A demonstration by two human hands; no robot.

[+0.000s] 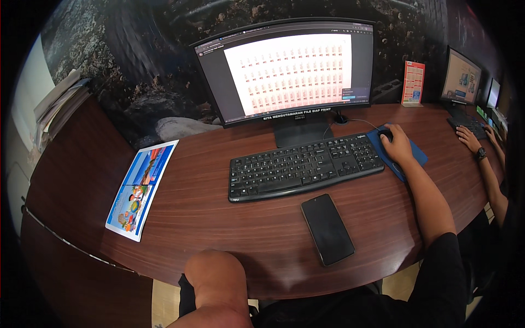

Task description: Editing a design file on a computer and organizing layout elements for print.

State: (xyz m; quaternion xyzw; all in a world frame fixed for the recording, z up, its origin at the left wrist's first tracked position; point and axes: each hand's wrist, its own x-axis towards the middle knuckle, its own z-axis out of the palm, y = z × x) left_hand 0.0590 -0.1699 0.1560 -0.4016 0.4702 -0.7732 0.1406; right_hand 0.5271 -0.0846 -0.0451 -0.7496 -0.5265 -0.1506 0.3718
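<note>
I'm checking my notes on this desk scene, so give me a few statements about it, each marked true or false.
1. The right hand rests on a mouse. True.
2. The phone lies behind the keyboard, by the monitor. False: it lies in front of the keyboard, near the desk edge.
3. A colourful booklet lies left of the keyboard. True.
4. The phone's screen is lit. False: it is dark.
5. The left hand is typing. False: it is not in view.

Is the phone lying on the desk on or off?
Off or asleep: the phone lies flat with a plain black screen, while the monitor glows.
</note>
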